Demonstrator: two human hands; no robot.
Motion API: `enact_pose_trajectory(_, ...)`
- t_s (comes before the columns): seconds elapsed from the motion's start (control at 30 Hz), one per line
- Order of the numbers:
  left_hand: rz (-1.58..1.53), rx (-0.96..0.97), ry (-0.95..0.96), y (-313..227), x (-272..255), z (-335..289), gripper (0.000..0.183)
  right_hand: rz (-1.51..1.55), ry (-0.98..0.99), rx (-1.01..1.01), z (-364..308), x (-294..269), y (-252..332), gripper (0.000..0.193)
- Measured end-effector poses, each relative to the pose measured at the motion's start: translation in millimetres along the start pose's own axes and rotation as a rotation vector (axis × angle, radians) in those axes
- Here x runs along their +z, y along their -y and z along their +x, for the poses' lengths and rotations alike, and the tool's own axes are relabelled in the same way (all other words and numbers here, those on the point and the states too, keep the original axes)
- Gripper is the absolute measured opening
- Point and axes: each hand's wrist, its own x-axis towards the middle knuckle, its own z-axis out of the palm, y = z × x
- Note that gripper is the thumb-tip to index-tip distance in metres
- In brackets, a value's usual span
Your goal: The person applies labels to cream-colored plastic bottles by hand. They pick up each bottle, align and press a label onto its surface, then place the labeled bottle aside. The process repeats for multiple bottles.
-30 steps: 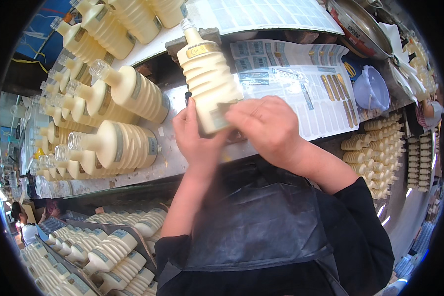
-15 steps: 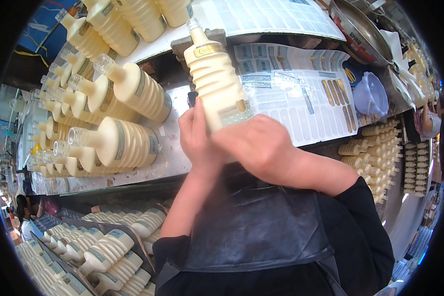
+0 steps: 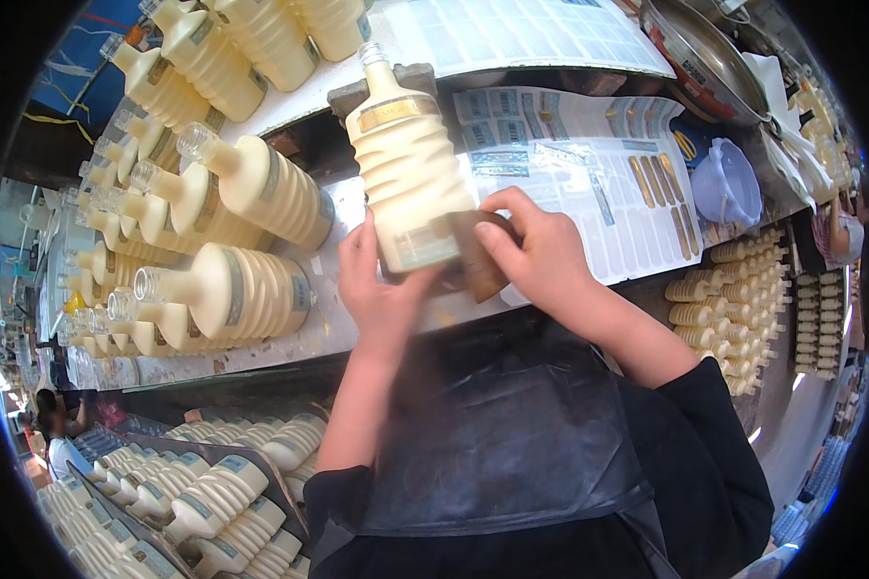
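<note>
A cream-coloured bottle (image 3: 410, 159) with a ribbed body, a clear threaded neck and a gold label near its shoulder lies in front of me, neck pointing away. My left hand (image 3: 369, 272) grips its lower left side near the base; part of that hand is blurred. In my right hand (image 3: 543, 241) is a brown flat pad (image 3: 480, 253), pinched between thumb and fingers. The pad touches the bottle's lower right corner, beside a pale label near the base. A dark block-like rest (image 3: 417, 79) sits behind the bottle's shoulder.
Several cream bottles (image 3: 251, 289) crowd the bench on the left, and others fill a crate (image 3: 285, 482) below. A label sheet (image 3: 637, 227) lies right of the bottle. A lavender bucket (image 3: 726, 185) and a metal pan (image 3: 710, 58) stand farther right. A person (image 3: 58, 434) is at far left.
My right hand has moved off the bottle's lower front to its right, and the brown pad now shows. The bottle has turned slightly more upright in view, its base shifting left.
</note>
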Motion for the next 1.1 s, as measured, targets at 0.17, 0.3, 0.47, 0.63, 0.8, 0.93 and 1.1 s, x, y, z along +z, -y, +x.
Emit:
enact_pose_trajectory(0.17,-0.032,-0.032,0.066,4,-2,2,0.087,0.26,0.006,0.238,-4,16,-51,0.022)
enact_pose_trajectory(0.3,0.026,-0.079,0.089,18,-6,-4,0.082,0.508,-0.108,0.174,-4,13,-40,0.02)
enact_pose_trajectory(0.47,-0.108,-0.198,0.121,28,1,-5,0.076,0.674,-0.032,0.142,4,23,-40,0.022)
enact_pose_trajectory(0.63,-0.073,-0.157,0.082,18,-7,0,0.076,0.547,-0.074,0.229,16,26,-64,0.023)
enact_pose_trajectory(0.8,0.15,0.183,0.036,-13,-20,17,0.075,0.967,0.081,0.391,28,-12,-41,0.021)
enact_pose_trajectory(0.93,0.103,0.152,-0.027,-12,9,13,0.077,1.041,0.296,0.449,23,-29,-34,0.031)
enact_pose_trajectory(1.1,0.196,0.183,0.044,-21,15,19,0.078,0.719,0.317,0.518,-1,-50,-59,0.04)
